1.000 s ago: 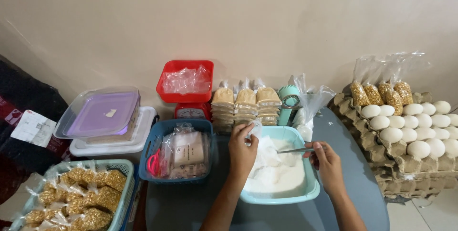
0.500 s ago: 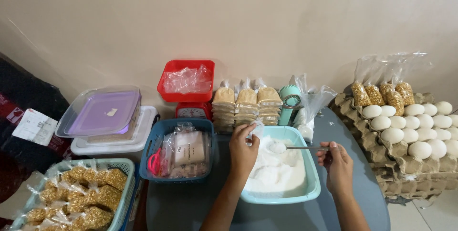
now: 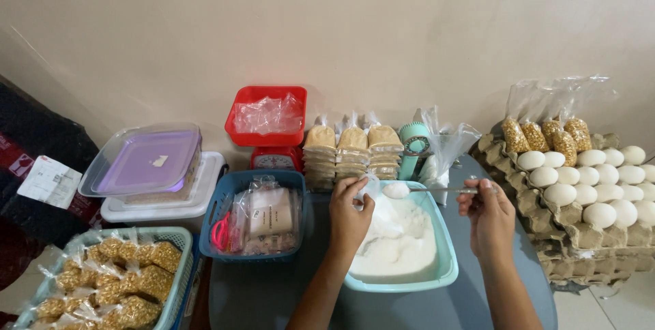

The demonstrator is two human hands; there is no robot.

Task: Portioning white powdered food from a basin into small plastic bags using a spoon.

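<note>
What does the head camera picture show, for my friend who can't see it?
A person's right hand holds a spoon heaped with white powder above a light blue tub of the same powder, while the left hand holds a small clear bag beside the spoon. Around the tub are trays of white eggs, baskets of bagged snacks and a red scale.

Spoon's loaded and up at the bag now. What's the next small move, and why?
Probably tip the spoon into the small clear bag. The right hand holds it level by the handle, its bowl heaped with white powder right at the bag that the left hand pinches above the light blue tub. Anything spilled would likely drop back into the tub.
</note>
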